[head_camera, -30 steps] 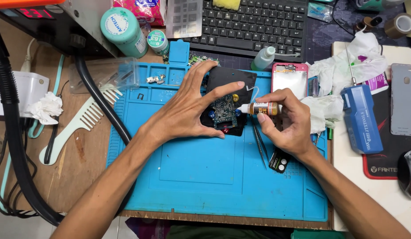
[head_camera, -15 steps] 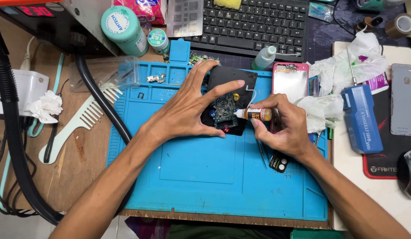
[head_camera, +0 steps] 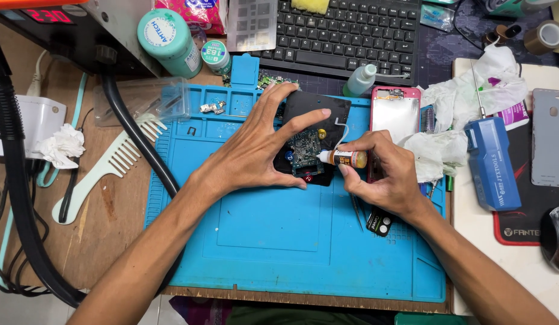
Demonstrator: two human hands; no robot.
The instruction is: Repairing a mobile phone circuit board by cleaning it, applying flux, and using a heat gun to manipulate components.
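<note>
Fingers (head_camera: 352,146) pinch small amber bottle (head_camera: 347,158), nozzle touching circuit board (head_camera: 303,150).

Two bare forearms enter from the bottom edge of the frame, one from the lower left and one from the lower right. No sleeve shows on either; both are uncovered right to the frame's edge. The left hand (head_camera: 255,157) and the right hand (head_camera: 385,177) are ungloved, with short, plain nails. Neither wrist nor any finger carries a watch, band or ring.
</note>
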